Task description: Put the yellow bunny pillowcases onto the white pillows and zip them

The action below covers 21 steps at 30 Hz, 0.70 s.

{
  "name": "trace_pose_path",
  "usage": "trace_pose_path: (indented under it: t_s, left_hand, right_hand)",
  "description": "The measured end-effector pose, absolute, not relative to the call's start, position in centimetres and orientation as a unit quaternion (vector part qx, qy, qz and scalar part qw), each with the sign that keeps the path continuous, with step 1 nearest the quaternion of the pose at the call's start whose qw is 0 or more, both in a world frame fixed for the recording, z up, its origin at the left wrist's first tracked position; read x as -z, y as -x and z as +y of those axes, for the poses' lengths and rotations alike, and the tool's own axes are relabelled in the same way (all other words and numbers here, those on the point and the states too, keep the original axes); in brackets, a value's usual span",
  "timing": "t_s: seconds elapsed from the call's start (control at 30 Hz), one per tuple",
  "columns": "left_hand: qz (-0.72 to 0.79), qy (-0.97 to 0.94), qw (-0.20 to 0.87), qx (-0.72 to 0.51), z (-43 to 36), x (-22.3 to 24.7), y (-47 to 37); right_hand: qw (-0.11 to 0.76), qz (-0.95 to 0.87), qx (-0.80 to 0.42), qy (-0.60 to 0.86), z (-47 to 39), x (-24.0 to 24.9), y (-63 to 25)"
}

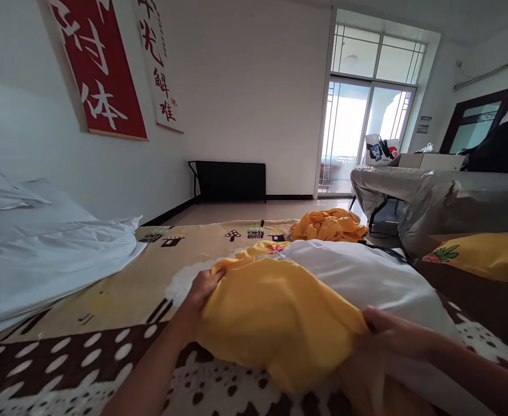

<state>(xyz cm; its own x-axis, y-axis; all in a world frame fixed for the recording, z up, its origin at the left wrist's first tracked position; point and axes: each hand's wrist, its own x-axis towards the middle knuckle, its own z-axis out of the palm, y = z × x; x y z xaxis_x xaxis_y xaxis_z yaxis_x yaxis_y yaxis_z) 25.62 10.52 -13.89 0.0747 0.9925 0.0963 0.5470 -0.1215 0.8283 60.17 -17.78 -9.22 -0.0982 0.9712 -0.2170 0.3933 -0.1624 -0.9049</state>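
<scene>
The yellow fabric cover (275, 318) is spread between the two hands, just above the patterned blanket (232, 384) and against the near left side of the white pillow (366, 271). The left hand (204, 287) grips its far left edge, fingers closed over the cloth. The right hand (388, 329) pinches its right edge, thumb on top; its other fingers are largely hidden. Holding opposite edges apart probably lets the cover open out rather than bunch up, while the slack middle sags under its own weight. The pillow is likely so near the cover to be within easy reach.

The brown and cream blanket runs beneath and beyond the cover, with white bedding (54, 254) to the cover's left. Crumpled orange fabric (329, 225) lies beyond the cover, to its right, and a fruit-print yellow cloth (492, 254) lies farther right. Well beyond the cover, a black panel (232, 182) stands near a pale wall (254, 86), left of a bright glass door (349, 133). Plastic-wrapped furniture (483, 199) stands beyond the cover to the right; a red scroll (102, 75) hangs beyond it to the left.
</scene>
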Motion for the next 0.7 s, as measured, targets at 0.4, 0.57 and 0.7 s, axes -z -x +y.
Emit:
trace_pose_path:
  t_s: [0.4,0.57,0.7]
  left_hand:
    - [0.622,-0.649,0.255,-0.356,11.4,15.6,-25.2]
    - [0.619,-0.671,0.269,-0.306,10.6,15.7,-24.7]
    - [0.624,-0.682,0.283,-0.254,10.6,15.0,-25.0]
  right_hand:
    - [0.505,-0.349,-0.544,0.573,-18.1,9.4,-61.6]
    - [0.416,-0.414,-0.563,0.582,-18.2,7.9,-62.0]
    - [0.41,-0.387,-0.555,0.612,-16.0,7.0,-60.1]
